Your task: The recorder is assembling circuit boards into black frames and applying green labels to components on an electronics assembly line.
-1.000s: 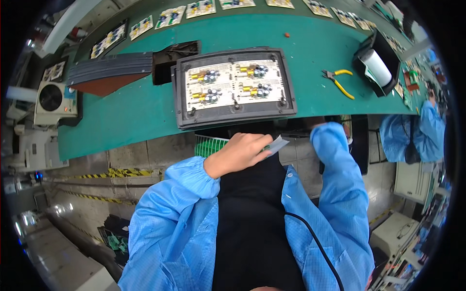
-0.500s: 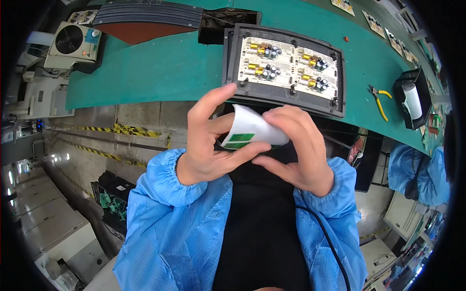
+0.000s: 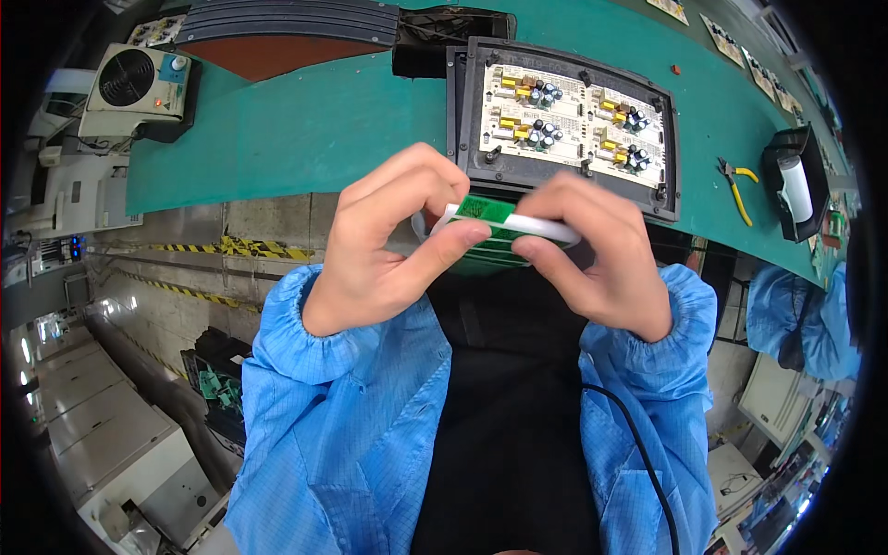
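Between my hands is a white sheet with green labels [image 3: 486,212], bent over so that its edge turns toward me. My left hand [image 3: 384,236] pinches its left side, thumb in front and fingers curled behind. At the right end my right hand [image 3: 606,250] grips it with thumb and fingers; those fingers are somewhat blurred. The back of the sheet is hidden. Just beyond the hands, a black frame [image 3: 671,139] on the bench holds a panel of cream circuit boards [image 3: 569,129] with yellow and dark round components.
The green bench [image 3: 277,139] carries a fan unit [image 3: 129,83] at far left. To the right lie yellow-handled cutters [image 3: 737,190] and a black bin [image 3: 809,148] holding a white roll [image 3: 794,188]. Another person's blue sleeve [image 3: 777,310] shows at the right.
The sheet has been bent over, so its green labels now face up along the fold. Both hands have shifted slightly, and the view has moved a little.
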`<action>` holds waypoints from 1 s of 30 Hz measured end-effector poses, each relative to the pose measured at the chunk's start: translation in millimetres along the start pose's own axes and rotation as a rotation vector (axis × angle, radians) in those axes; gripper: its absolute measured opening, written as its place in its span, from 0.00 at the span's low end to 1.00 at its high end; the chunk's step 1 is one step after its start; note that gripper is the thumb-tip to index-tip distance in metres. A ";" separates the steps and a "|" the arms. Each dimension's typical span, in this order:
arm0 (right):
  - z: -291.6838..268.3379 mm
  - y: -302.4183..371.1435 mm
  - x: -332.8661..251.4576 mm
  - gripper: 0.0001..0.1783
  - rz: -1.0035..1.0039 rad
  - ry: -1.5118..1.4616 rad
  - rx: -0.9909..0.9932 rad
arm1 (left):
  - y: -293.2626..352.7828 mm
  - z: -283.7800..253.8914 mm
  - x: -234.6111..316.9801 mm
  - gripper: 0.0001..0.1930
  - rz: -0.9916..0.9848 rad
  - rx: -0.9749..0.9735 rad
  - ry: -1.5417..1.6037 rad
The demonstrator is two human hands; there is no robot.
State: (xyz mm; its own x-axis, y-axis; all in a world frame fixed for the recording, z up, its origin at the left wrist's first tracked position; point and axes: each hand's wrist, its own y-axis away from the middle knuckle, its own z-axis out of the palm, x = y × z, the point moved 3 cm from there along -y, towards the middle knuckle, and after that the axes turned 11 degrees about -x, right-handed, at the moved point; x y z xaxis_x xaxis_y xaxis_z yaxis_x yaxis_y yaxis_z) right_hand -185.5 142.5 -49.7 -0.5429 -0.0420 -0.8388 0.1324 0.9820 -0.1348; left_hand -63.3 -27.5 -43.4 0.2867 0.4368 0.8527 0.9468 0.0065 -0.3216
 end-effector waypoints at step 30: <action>-1.3 21.6 13.4 0.26 -0.003 -0.271 0.257 | 4.1 2.3 0.4 0.12 -0.145 0.050 0.201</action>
State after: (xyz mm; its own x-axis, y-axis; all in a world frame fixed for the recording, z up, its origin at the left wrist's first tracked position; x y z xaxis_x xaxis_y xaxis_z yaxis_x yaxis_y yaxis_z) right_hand -191.0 163.4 -63.2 -0.3089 -0.1260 -0.9427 0.3534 0.9050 -0.2367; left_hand -59.6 -25.2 -45.4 0.1760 0.2405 0.9545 0.9732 0.1030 -0.2055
